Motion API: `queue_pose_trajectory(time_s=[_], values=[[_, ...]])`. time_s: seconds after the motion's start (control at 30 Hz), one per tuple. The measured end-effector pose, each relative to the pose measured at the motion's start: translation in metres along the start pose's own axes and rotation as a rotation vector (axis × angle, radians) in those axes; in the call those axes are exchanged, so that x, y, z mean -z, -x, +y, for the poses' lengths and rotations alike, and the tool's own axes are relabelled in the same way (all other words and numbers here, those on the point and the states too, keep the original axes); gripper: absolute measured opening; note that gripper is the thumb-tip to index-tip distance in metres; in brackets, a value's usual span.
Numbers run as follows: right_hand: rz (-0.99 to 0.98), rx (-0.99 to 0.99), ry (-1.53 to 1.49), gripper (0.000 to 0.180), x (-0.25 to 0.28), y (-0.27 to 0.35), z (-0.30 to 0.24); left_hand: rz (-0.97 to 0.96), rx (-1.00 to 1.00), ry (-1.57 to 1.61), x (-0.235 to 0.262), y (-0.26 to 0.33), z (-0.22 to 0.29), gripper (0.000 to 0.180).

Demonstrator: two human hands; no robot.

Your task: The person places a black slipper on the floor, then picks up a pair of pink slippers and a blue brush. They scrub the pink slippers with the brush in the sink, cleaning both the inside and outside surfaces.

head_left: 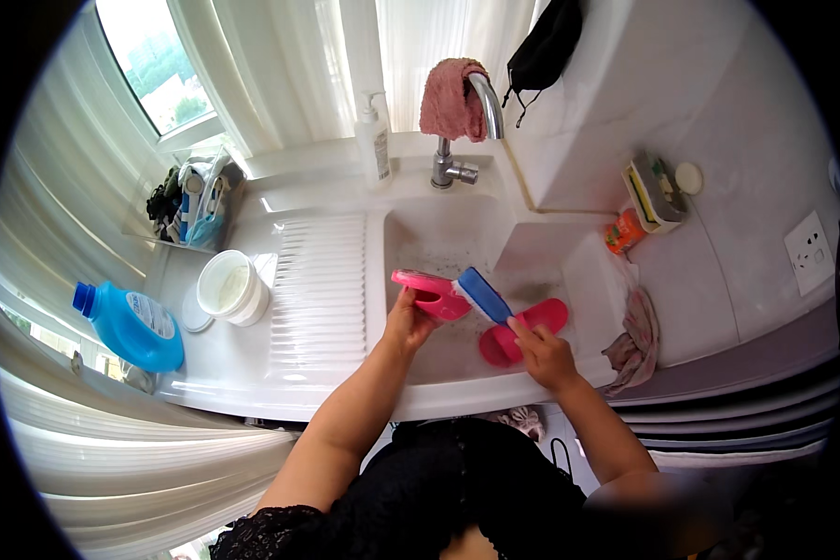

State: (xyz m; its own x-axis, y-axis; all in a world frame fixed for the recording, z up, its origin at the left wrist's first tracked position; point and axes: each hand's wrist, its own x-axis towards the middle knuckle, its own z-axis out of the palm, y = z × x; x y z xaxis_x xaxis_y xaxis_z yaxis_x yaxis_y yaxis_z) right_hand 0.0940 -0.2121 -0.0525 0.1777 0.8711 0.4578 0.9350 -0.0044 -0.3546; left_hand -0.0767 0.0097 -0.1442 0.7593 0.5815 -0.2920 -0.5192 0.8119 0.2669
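Observation:
Over the white sink basin (420, 371), my left hand (409, 322) is closed around a pink slipper (436, 297), tilted up off the basin floor. My right hand (544, 357) grips a blue scrub brush (483, 295) with pale bristles. The brush head is right by the slipper's right end; whether the bristles touch it I cannot tell. A second pink slipper (546, 318) lies on the basin floor, partly behind my right hand and the brush. The basin floor looks wet, with dark specks.
Left of the ribbed washboard (319, 294) stand a white tub (232, 288) and a blue detergent bottle (132, 326). Behind the basin are a faucet (444, 168) draped with a pink cloth (450, 98) and a pump bottle (373, 145). A crumpled cloth (636, 341) hangs at the right edge.

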Motion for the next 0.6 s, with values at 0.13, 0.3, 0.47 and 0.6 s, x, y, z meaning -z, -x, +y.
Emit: queue_pose_trajectory(time_s=[0.13,0.3,0.47,0.6], values=[[-0.045,0.069,-0.017,0.04,-0.01,-0.041,-0.06,-0.058,0.038,-0.091,-0.007,0.004,0.001,0.04],[0.024,-0.117,-0.125,0.037,-0.005,-0.025,-0.044,0.015,-0.044,-0.006,-0.017,0.01,0.003,0.051],[0.034,-0.374,-0.024,0.036,0.023,-0.001,-0.012,0.009,-0.024,0.135,-0.027,0.01,0.006,0.049],[0.071,-0.308,-0.118,0.035,0.026,-0.016,-0.046,-0.026,-0.021,0.128,-0.041,0.02,0.007,0.047]])
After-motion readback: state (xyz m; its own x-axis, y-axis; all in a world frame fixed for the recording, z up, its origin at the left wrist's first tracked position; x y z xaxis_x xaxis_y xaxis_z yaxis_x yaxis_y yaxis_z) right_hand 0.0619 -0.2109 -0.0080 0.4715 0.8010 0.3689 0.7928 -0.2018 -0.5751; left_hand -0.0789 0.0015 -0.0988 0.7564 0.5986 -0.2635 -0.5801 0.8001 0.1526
